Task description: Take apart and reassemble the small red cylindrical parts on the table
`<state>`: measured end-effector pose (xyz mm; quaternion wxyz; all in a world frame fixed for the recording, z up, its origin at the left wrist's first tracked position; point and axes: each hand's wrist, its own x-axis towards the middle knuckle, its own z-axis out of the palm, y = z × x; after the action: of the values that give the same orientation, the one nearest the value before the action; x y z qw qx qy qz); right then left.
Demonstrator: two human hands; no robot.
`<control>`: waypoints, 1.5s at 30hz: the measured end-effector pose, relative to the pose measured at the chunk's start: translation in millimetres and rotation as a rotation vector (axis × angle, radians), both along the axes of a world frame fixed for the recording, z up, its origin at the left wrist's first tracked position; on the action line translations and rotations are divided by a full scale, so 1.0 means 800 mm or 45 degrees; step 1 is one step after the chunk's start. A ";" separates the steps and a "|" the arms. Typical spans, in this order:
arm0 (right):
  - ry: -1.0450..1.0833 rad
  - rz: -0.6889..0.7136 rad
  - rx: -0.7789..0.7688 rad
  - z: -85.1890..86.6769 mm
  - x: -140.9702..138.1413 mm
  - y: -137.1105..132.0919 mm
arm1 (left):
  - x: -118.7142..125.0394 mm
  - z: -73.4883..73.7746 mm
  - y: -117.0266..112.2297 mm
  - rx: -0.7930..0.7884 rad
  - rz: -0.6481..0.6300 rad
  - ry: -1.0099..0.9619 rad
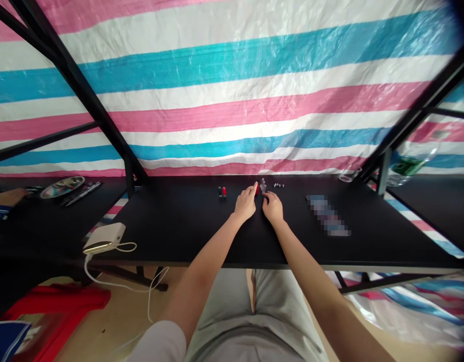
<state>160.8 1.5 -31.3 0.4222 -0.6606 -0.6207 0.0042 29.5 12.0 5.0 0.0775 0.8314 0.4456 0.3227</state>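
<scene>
My left hand [246, 203] lies on the black table with its fingers stretched forward. Just right of its fingertips is a small red piece [257, 189]. Close beside it, my right hand [273, 207] has bent fingers drawn together near a cluster of small clear pieces [262, 185]; what they hold, if anything, is too small to make out. Left of my hands stand a short black piece [220, 191] and a short red piece [224, 192], like pen parts. Several tiny silvery pieces [279, 186] form a row to the right.
A blurred-out flat object [328, 215] lies right on the table [171, 221]. At the left edge is a white box [105, 236] with a cable. A clear cup [350, 174] and bottle [409, 166] stand right. Another person's hand [9, 197] is far left near a dish [62, 187].
</scene>
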 end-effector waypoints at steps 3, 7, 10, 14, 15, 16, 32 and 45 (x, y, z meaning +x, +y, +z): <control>-0.056 0.000 -0.074 -0.006 -0.001 0.004 | 0.014 -0.006 0.013 -0.029 0.080 0.020; -0.122 0.021 -0.123 -0.008 -0.002 0.005 | 0.022 -0.009 0.020 -0.005 0.106 0.061; -0.169 0.035 -0.177 -0.007 -0.003 0.004 | 0.022 -0.006 0.023 0.030 0.156 0.072; -0.203 0.030 -0.234 -0.005 -0.006 0.002 | 0.013 -0.003 0.026 0.058 0.200 0.067; -0.214 0.026 -0.252 -0.003 -0.007 0.001 | 0.010 -0.004 0.025 0.063 0.202 0.048; -0.226 0.021 -0.277 -0.002 -0.008 0.000 | 0.006 -0.005 0.025 0.067 0.207 0.014; -0.273 0.101 -0.179 0.015 -0.014 -0.016 | -0.031 -0.012 -0.015 0.038 0.362 -0.800; -0.026 0.299 0.148 0.019 -0.009 -0.020 | -0.029 -0.010 -0.015 -0.153 0.375 -1.023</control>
<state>153.8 -14.5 -16.0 0.4500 -0.5578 -0.6973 0.0108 6.2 -0.1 -3.2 0.2461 0.5614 0.5120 0.6018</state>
